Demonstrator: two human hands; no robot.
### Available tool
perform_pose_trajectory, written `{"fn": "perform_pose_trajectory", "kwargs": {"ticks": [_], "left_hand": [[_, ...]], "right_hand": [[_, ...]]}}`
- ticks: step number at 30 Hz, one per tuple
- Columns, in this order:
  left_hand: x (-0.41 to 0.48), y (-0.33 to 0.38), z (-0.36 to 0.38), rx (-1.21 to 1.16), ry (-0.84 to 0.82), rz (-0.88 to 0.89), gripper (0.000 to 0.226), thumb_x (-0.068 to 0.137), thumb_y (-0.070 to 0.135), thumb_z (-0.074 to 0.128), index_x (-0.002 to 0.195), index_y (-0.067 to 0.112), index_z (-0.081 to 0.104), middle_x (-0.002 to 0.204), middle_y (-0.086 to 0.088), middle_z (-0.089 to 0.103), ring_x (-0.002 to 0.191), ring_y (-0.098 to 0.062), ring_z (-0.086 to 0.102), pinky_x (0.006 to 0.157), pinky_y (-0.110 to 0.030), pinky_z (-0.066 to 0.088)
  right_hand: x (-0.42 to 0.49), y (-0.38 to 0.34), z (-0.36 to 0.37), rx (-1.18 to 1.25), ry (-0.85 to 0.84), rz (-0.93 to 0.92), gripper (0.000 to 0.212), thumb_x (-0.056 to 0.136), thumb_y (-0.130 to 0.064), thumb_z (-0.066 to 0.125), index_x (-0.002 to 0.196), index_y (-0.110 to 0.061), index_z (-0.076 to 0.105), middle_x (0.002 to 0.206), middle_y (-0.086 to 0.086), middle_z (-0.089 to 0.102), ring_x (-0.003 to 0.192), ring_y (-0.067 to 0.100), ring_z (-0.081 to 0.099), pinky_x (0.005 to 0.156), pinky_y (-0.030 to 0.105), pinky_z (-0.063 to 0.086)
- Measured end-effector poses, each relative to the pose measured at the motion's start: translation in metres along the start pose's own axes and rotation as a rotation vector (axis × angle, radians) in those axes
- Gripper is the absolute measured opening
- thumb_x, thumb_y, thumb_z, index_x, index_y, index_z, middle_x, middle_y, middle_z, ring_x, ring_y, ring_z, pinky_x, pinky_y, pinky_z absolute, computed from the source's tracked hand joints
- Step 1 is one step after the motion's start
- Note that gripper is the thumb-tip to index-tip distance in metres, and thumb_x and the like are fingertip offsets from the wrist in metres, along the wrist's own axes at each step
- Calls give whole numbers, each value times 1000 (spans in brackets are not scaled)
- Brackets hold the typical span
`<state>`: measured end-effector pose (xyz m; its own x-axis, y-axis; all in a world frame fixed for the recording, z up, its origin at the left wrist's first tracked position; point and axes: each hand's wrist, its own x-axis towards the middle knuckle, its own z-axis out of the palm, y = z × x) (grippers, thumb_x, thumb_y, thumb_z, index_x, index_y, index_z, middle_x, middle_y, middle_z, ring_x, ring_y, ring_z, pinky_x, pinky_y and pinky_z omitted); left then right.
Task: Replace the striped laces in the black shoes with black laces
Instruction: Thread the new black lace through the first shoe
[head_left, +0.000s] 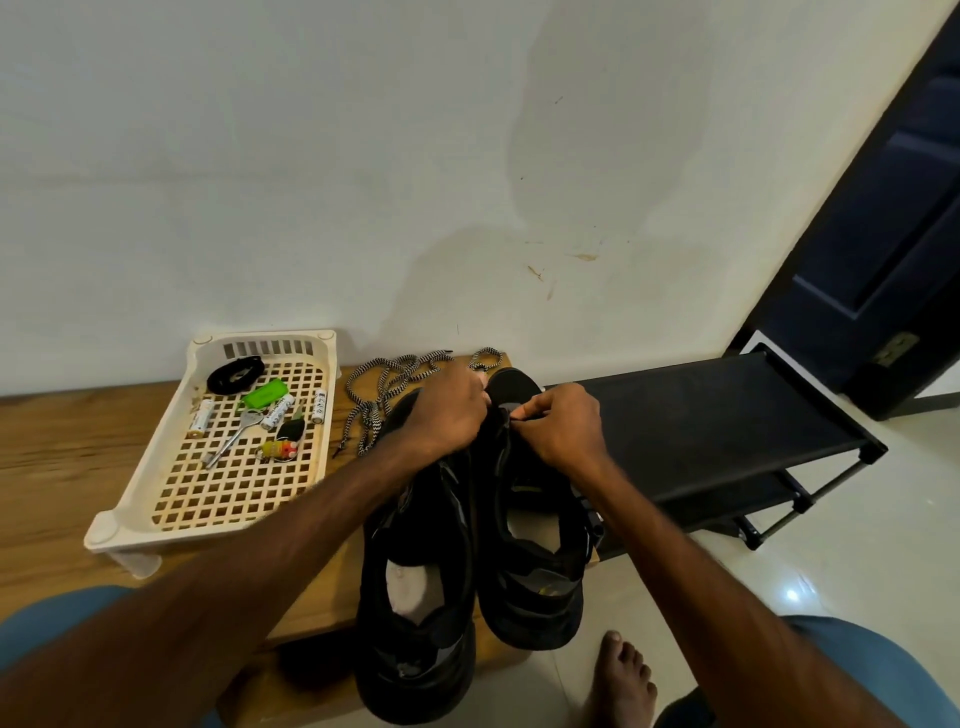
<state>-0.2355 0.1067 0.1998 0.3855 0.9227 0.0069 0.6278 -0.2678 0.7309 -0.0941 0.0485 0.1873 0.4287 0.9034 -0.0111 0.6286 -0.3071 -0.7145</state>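
Note:
Two black shoes stand side by side on the wooden bench, heels toward me: the left shoe (415, 597) and the right shoe (535, 561). Both hands work at the right shoe's front eyelets. My left hand (449, 415) curls over the shoe's toe end and grips there. My right hand (558, 423) pinches a thin black lace end at an eyelet. The striped black-and-white laces (387, 387) lie loose on the bench behind the shoes. A coiled black lace (235, 375) lies in the cream basket.
The cream plastic basket (130, 519) on the bench holds batteries, a key, a green tag and small trinkets. A black shoe rack (727, 421) stands to the right, against a dark door. My bare foot (623, 675) rests on the tiled floor.

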Motion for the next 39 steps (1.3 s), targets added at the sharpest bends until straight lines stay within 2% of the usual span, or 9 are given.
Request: {"fn": "perform_pose_trajectory", "kwargs": {"ticks": [6,9,14,18,22,26,30,34,39], "left_hand": [[25,-13,-77,-1300,330,-145,24,111,23,36,104,5,50,74,-5,71,67,-18,72,66,-32,62],[20,-20,-75,-812,215,-59,12,107,19,48,110,14,58,87,1,62,60,-5,55,51,-21,48],[-4,-15,-16,645,-154,300,27,94,48,65,112,28,67,105,5,70,99,-16,64,86,-38,55],[-4,-6,-24,369,5,317,23,102,34,54,92,27,74,83,13,72,83,-2,66,82,-30,53],[5,2,-58,-300,135,275,25,107,24,47,95,20,69,101,10,77,86,5,61,78,-22,44],[5,-1,-82,-961,100,60,19,107,27,44,94,21,56,108,-3,78,69,-10,47,55,-23,36],[-4,1,-61,-663,-16,63,18,103,35,56,102,21,66,85,3,71,61,-10,55,55,-23,43],[-15,14,-39,-328,-25,283,24,90,30,77,112,24,69,80,10,70,81,-10,70,85,-41,59],[-15,21,-48,-147,34,420,45,89,13,74,132,24,67,93,-11,70,92,-32,69,91,-53,55]], "right_hand": [[-3,-1,-8,22,-82,-30,7,93,-15,74,96,-13,80,95,0,73,90,8,65,86,29,57],[-2,-2,-20,70,-176,-44,7,96,-20,71,94,-19,78,88,-4,72,85,6,66,78,24,56],[3,-1,-42,187,-214,-64,12,100,-17,65,96,-8,72,86,10,75,80,16,72,83,36,60],[4,-2,-50,129,-184,-99,19,98,-23,69,83,-13,73,65,1,70,55,6,64,70,30,56],[2,-3,-56,-6,-142,-133,46,95,-42,71,64,-8,69,57,1,65,46,4,55,58,22,46],[-4,-19,-73,571,-216,-118,47,95,-48,68,101,-3,76,62,-5,57,57,8,55,62,22,51],[-5,-43,-95,1124,-367,-337,38,103,-39,59,133,-17,67,70,-6,47,58,10,45,61,28,50],[-11,-49,-87,697,-352,-314,50,105,-57,43,119,-20,74,62,-6,43,48,9,33,43,21,28],[-19,-52,-59,496,-395,-276,58,110,-46,36,88,-5,70,53,-6,39,43,6,31,41,16,27]]}}
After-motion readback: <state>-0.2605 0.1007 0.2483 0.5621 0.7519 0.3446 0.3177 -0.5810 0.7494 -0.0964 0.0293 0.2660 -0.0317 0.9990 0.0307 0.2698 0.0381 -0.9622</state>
